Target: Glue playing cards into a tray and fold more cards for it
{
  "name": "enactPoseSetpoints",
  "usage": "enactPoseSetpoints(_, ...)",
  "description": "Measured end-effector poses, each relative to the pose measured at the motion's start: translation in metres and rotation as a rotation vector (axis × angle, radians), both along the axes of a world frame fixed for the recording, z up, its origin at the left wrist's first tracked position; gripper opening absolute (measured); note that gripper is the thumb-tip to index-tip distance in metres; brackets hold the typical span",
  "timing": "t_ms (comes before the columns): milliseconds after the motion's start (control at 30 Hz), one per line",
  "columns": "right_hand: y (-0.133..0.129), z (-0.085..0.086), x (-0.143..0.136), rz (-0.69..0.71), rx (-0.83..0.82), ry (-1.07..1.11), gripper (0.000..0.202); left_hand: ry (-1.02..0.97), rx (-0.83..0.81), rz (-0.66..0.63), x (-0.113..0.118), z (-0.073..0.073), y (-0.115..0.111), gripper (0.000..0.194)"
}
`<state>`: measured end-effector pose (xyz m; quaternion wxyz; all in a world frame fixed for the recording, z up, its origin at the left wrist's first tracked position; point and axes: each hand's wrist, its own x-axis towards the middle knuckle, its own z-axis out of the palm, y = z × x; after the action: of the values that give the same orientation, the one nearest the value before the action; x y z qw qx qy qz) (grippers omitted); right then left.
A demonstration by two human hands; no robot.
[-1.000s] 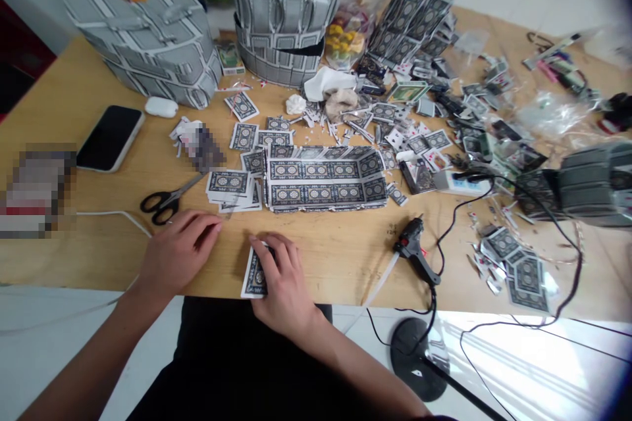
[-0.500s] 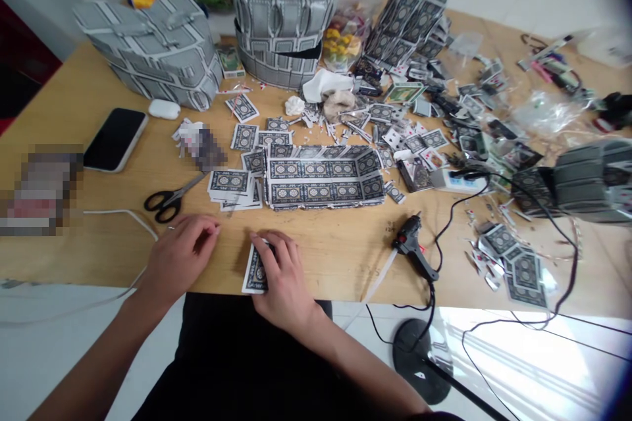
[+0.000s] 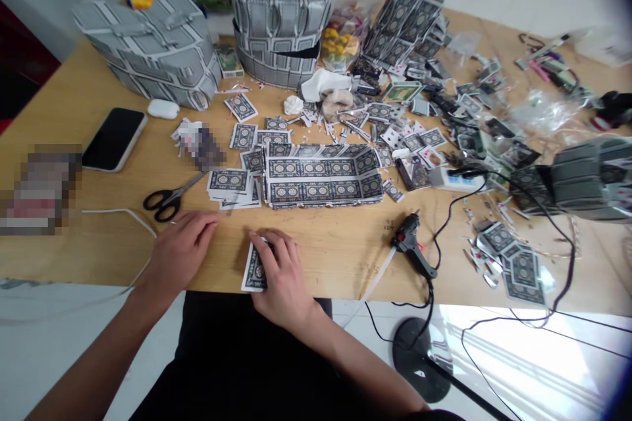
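My right hand (image 3: 282, 270) rests at the table's front edge, its fingers curled over a dark-patterned playing card (image 3: 255, 270). The card's left part shows; whether more cards lie under it I cannot tell. To the left, my left hand (image 3: 185, 243) lies on the wood with its fingers loosely stretched to the right and nothing visible in them. Just beyond that hand are black-handled scissors (image 3: 168, 202). A small pile of playing cards (image 3: 230, 182) lies beside an open rectangular box made of cards (image 3: 323, 177), ahead of both hands.
A glue gun (image 3: 411, 243) with a black cord lies to the right. A phone (image 3: 114, 138) and a white case (image 3: 163, 108) are at left. Woven card bags (image 3: 153, 52) stand at the back. Loose cards and scraps (image 3: 526, 276) cover much of the table's right side.
My left hand has lowered and flattened slightly, its fingers less curled. My right hand stays over the card. The view has shifted very slightly.
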<state>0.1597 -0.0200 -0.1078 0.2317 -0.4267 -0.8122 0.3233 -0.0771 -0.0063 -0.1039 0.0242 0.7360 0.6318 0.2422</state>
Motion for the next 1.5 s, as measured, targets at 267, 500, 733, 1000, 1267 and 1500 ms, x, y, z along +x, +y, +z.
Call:
enactPoseSetpoints(267, 0.000, 0.001, 0.000, 0.003, 0.004, -0.003, 0.101, 0.037, -0.023, -0.013, 0.000, 0.002, 0.011, 0.022)
enactPoseSetpoints(500, 0.001, 0.001, 0.000, 0.008, -0.001, 0.001, 0.096, -0.006, -0.065, -0.005, -0.002, 0.003, 0.016, 0.016)
enactPoseSetpoints(733, 0.000, 0.000, 0.001, 0.006, -0.004, 0.000, 0.091, 0.016, -0.038, -0.005, -0.002, -0.001, 0.016, 0.014)
enactPoseSetpoints(1000, 0.000, -0.001, 0.001, 0.003, -0.005, 0.011, 0.094, 0.037, 0.002, -0.069, -0.001, -0.001, 0.016, 0.015)
enactPoseSetpoints(1267, 0.001, 0.000, 0.001, 0.001, 0.004, 0.009, 0.093, 0.054, 0.003, -0.069, 0.000, -0.001, 0.016, 0.014)
enactPoseSetpoints(1500, 0.001, -0.001, 0.001, 0.005, 0.003, 0.010, 0.094, 0.070, 0.015, -0.073, 0.000, 0.000, 0.016, 0.015)
